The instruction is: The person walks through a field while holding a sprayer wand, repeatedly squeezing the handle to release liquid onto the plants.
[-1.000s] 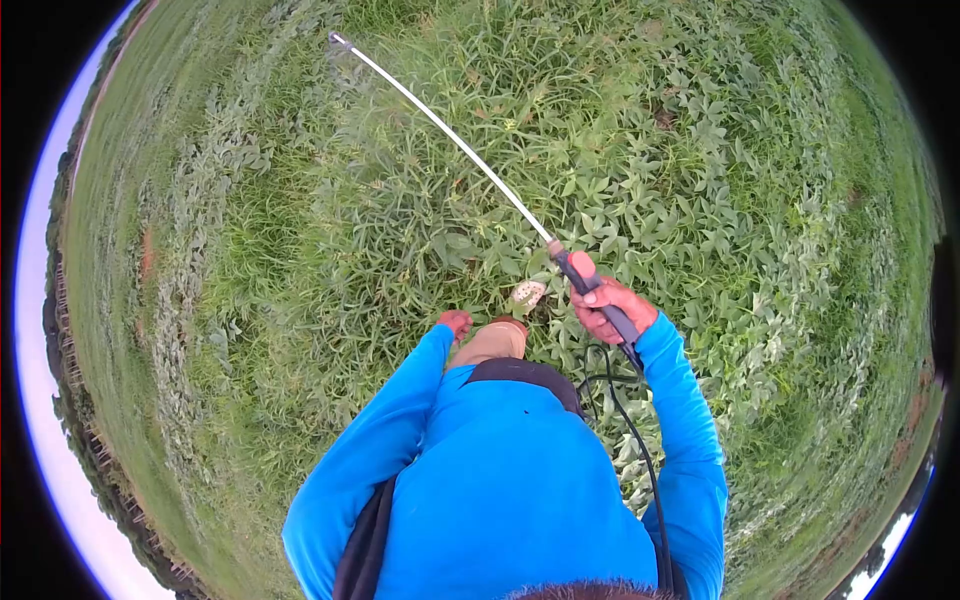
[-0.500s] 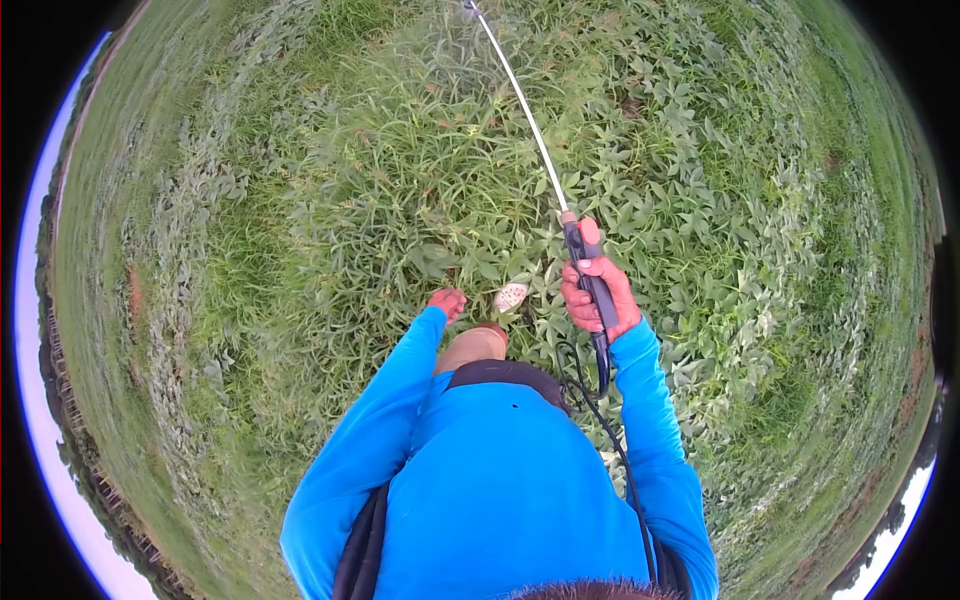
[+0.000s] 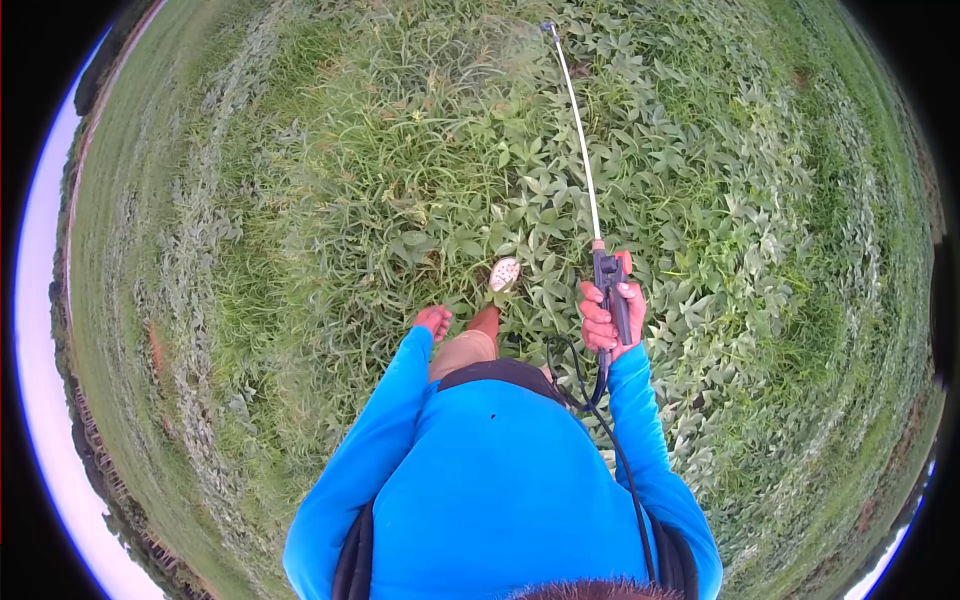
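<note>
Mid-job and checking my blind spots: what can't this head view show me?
In the head view:
Small dark nozzle on the slender white wand: opening too small to see.
Bare left hand: palm hidden by the hand itself.
Thin black hose: far end lost behind short dark hair.

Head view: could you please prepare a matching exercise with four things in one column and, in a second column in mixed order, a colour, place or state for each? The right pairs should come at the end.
Things:
1. rod
2. hose
3. left hand
4. shoe

Descriptions:
A. pale, with small dark spots
B. black, with a loop beside the waist
C. white, stretching forward from the handle
D. near the knee, with no tool visible in it

Right pairs: 1-C, 2-B, 3-D, 4-A.
</note>
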### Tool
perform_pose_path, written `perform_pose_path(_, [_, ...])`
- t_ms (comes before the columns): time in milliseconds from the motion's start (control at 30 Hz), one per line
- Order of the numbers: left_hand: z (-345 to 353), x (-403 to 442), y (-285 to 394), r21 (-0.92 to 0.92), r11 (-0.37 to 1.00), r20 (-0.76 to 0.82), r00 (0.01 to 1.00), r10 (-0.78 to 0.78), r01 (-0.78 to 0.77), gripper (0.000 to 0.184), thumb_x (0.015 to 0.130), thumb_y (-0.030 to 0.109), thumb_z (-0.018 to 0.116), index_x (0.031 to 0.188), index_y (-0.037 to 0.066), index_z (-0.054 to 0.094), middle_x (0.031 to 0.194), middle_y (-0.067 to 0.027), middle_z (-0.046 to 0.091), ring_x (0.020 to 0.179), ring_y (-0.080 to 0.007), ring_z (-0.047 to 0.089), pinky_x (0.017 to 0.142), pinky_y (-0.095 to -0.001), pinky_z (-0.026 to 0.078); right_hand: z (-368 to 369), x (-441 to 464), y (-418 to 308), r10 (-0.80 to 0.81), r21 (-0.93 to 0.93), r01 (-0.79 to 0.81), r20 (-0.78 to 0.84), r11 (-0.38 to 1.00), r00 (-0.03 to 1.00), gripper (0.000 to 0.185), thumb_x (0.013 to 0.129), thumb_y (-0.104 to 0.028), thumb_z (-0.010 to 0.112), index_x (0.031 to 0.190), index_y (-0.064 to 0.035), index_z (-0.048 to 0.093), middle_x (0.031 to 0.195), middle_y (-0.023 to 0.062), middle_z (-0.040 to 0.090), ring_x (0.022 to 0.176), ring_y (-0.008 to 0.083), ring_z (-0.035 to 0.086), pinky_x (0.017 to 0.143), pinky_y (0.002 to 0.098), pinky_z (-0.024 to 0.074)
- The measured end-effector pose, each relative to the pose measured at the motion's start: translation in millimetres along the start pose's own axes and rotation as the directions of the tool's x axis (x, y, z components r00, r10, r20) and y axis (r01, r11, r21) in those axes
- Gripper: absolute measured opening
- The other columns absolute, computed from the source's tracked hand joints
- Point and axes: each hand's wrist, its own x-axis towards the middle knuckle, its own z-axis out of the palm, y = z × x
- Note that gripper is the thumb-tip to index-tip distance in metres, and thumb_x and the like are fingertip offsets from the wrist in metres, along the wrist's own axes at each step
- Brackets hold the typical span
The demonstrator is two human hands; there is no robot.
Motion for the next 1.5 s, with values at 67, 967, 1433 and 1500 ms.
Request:
perform_pose_path(67, [-4,-5,-12,-0.011,1.000,0.011,1.000,-0.019,0.019,0.026,0.091,0.035,0.043,0.088,0.012,0.057,0.066,-0.0012,0.055,0.049,-0.0143,0.049,0.044,-0.0319,0.039,-4,-19,4,-0.025,0.024,0.024,0.009,0.999,1.000,0.030,0.082,-0.033,0.056,0.098,-0.0105,0.046,0.062,0.0073,0.038,0.035,0.0121,0.031,0.029,0.0244,0.0317])
perform_pose_path(967, [49,54,51,0.041,0.998,0.048,0.998,-0.050,0.048,0.024,0.086,0.030,0.047,0.083,0.011,0.061,0.066,-0.0009,0.056,0.048,-0.0128,0.046,0.043,-0.0328,0.035,5,-8,-49,-0.172,-0.193,0.110,-0.342,0.975,0.924,0.030,0.084,-0.037,0.055,0.078,-0.0094,0.045,0.059,0.0002,0.039,0.037,0.0098,0.034,0.030,0.0250,0.0324])
perform_pose_path(1433, [8,114,174,-0.030,1.000,0.127,0.992,0.005,-0.001,0.032,0.095,0.038,0.045,0.089,0.009,0.059,0.070,-0.0009,0.054,0.052,-0.0103,0.046,0.044,-0.0268,0.038,110,263,-87,0.425,-0.260,-0.446,-0.134,0.857,0.895,0.031,0.082,-0.039,0.052,0.083,-0.0093,0.043,0.061,-0.0004,0.038,0.037,0.0069,0.032,0.029,0.0221,0.0295])
perform_pose_path(1500, [2,117,191,-0.057,0.997,0.135,0.989,0.061,-0.054,0.032,0.094,0.038,0.045,0.091,0.010,0.059,0.071,0.0000,0.053,0.053,-0.0098,0.046,0.045,-0.0255,0.038,122,295,-92,0.470,-0.327,-0.485,-0.131,0.811,0.873,0.030,0.082,-0.038,0.053,0.083,-0.0093,0.044,0.061,-0.0006,0.038,0.037,0.0069,0.033,0.028,0.0222,0.0286])
